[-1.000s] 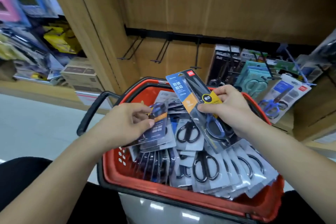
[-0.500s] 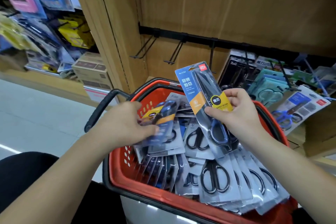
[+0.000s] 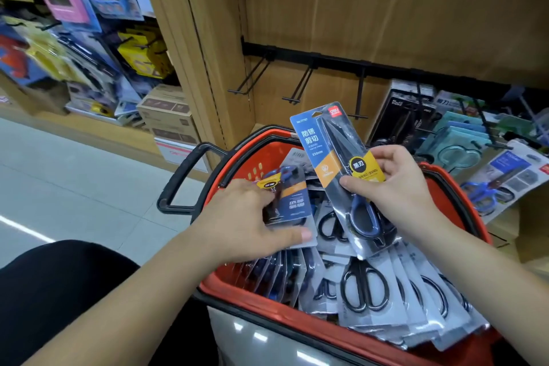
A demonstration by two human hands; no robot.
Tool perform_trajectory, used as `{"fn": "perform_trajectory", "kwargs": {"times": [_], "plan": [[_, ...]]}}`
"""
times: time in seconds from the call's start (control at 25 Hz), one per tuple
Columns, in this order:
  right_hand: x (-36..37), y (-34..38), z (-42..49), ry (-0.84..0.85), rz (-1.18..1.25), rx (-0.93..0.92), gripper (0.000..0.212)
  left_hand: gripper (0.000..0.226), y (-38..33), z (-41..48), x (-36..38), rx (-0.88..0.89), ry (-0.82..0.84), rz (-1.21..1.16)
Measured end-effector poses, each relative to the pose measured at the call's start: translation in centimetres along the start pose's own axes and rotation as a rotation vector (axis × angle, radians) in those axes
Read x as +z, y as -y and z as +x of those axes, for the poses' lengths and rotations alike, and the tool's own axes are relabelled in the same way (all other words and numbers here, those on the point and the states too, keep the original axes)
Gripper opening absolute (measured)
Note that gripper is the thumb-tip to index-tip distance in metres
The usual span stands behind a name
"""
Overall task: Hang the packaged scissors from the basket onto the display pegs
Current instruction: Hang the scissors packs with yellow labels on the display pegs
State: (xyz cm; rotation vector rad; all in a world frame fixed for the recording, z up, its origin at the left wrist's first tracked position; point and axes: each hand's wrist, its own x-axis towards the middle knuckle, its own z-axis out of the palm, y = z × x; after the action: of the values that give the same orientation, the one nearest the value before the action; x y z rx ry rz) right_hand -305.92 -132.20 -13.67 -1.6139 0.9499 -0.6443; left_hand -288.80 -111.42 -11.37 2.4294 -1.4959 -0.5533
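Nearest to us sits the red basket [image 3: 252, 154], and it is full of packs of scissors [image 3: 365, 291] lying in a fanned heap, so there is a lot left to hang up. The left hand [image 3: 246, 226] reaches in from the left, low over the heap. Its fingers are curled over a small pack [image 3: 292, 202] with an orange stripe and its thumb is pressed along the near edge, so it is gripping that pack tight. I think it is lifting the pack up so it is ready to go next. A bit farther and to the right, the right hand [image 3: 395, 187] is raised above the basket. It pinches a big blue pack [image 3: 329, 157], thumb on the front by the yellow label and fingers round the right edge and the back. The pack is held by its middle with the top end free. That top end tips up and away, leaning a little left, and I think this is so its hole can slide onto a peg. Farther back, on the wooden wall, three empty pegs [image 3: 300, 88] stick out from a black rail [image 3: 326, 58], just past the top of the blue pack but not touching it. To the far right, hung packs [image 3: 457, 140] already fill the other pegs
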Motion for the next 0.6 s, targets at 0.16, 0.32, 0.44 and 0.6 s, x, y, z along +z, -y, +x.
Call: {"fn": "perform_trajectory", "kwargs": {"times": [0.16, 0.32, 0.44, 0.6], "plan": [[0.4, -0.1, 0.3, -0.014, 0.046, 0.044, 0.080, 0.038, 0.9, 0.3, -0.8, 0.143, -0.168, -0.048], [-0.2, 0.9, 0.2, -0.050, 0.187, 0.049, 0.046, 0.019, -1.0, 1.0, -2.3, 0.323, -0.850, -0.194], [0.3, 2.6, -1.0, -0.020, 0.284, -0.023, 0.033, 0.032, -4.4, 2.7, -2.6, 0.331, -0.992, -0.213], [1.0, 3.4, -1.8, 0.034, 0.341, -0.054, 0.020, 0.027, -7.5, 4.7, -0.1, 0.379, -0.762, -0.407]]}}
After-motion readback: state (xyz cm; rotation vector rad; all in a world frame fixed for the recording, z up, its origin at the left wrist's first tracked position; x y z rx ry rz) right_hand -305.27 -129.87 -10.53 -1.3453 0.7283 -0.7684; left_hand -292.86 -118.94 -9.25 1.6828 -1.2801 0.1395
